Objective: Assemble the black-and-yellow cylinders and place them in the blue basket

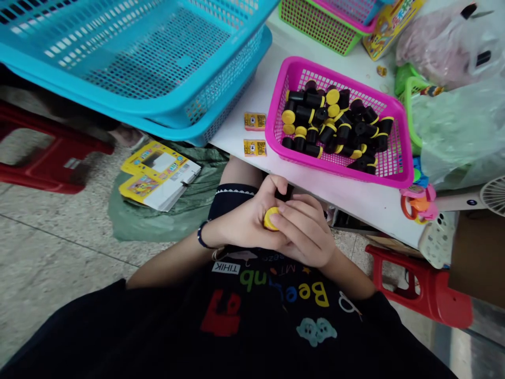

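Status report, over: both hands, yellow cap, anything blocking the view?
Left hand holding yellow cap. Right hand partly covering it. Black piece partly hidden between hands.

One camera sits on the person's head. It looks forward and down, over the black shirt (272, 337), which fills the bottom of the view. The left hand (246, 221) and right hand (310, 231) are close to it, around the middle, just off the near edge of the white tabletop (343, 197). That edge slants down to the right. The view is wide, with floor (43, 252) on the left and the tabletop reaching away at the top.
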Tool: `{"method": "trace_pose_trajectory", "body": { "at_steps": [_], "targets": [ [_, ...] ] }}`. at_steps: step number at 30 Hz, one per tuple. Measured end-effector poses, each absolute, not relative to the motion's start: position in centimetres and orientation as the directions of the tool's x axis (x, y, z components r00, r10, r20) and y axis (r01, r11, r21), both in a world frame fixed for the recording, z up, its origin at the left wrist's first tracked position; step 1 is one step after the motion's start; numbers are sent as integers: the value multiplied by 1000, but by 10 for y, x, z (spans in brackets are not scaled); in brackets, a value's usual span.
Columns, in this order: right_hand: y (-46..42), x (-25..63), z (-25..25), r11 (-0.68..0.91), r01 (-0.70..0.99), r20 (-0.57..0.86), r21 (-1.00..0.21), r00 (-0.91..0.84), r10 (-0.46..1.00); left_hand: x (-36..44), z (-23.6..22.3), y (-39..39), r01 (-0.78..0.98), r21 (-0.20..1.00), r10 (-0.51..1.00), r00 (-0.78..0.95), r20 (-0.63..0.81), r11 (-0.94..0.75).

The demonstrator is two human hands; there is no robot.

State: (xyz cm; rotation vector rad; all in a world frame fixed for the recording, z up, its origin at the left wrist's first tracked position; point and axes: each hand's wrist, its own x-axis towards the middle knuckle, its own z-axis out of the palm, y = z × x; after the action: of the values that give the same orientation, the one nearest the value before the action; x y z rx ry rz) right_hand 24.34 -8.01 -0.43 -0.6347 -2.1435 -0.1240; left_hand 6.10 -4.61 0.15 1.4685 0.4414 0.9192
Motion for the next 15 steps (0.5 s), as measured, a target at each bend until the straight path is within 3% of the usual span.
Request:
{"method": "trace_pose_trajectory", "body": {
  "at_steps": [5,12,15],
  "targets": [
    [-82,251,-11,869,420,658,-262,-581,479,65,-3,-55,-303,921,740,556,378,-243],
    [-76,248,-7,873,457,673,-172,-593,443,66,-10,-58,-240,918,812,432,392,-316],
    [-73,245,-11,874,468,725,-131,-556,406,57,-5,-54,-49,915,807,455,377,-400]
  ]
}}
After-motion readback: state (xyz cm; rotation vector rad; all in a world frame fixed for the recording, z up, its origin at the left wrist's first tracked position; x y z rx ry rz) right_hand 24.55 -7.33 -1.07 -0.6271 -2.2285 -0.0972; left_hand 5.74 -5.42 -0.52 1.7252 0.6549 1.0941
